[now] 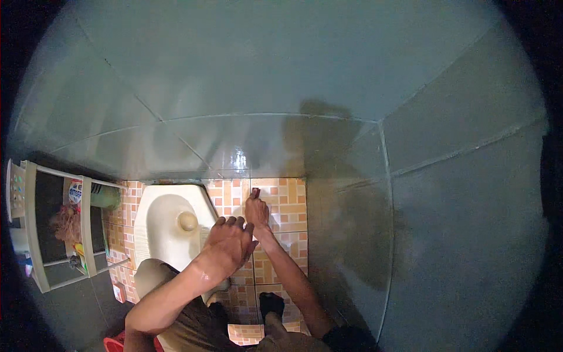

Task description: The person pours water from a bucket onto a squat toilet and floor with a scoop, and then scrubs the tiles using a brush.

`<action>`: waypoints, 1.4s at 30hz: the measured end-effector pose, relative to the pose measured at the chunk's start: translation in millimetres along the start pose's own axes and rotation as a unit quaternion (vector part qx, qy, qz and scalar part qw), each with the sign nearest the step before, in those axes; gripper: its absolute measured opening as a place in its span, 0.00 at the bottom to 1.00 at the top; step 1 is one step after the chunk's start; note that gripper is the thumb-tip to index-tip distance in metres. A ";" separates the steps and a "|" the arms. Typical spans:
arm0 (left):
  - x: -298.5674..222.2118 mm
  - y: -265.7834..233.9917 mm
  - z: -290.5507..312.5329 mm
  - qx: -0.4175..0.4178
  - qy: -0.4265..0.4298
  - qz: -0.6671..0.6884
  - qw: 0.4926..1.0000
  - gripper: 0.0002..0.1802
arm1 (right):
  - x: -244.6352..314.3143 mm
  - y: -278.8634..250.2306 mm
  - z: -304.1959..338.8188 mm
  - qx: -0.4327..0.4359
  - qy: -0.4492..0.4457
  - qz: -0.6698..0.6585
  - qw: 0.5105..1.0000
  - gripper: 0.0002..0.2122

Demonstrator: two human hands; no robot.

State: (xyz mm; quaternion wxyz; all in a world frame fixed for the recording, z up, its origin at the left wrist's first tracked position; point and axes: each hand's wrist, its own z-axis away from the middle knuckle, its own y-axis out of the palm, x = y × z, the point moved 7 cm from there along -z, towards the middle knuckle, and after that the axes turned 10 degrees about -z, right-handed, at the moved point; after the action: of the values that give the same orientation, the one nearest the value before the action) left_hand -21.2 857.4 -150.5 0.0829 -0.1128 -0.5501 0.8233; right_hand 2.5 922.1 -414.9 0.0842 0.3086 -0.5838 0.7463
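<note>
Over tiled floor (295, 247): right hand (257, 213) outstretched, left hand (229, 243) palm-down.

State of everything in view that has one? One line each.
Bare left hand: open, looks empty
Bare right hand: closed on small dark-red object
Small dark-red object: gripped, mostly hidden
Cream ceramic squat toilet: uncovered
White plastic rack: loaded
Red plastic container: partly out of view, contents unclear
Orange-and-cream tiled floor: shiny, wet or dry unclear
</note>
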 end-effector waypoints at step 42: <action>-2.9 -1.0 4.1 0.001 -0.012 0.000 1.000 0.17 | -13.7 -6.9 -2.0 0.004 0.025 -0.012 1.000 0.13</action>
State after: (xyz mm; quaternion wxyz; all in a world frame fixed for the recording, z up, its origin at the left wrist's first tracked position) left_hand -19.5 853.3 -147.8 0.0758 -0.1027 -0.5503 0.8251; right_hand 16.1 929.3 -417.2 0.1062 0.2971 -0.5748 0.7550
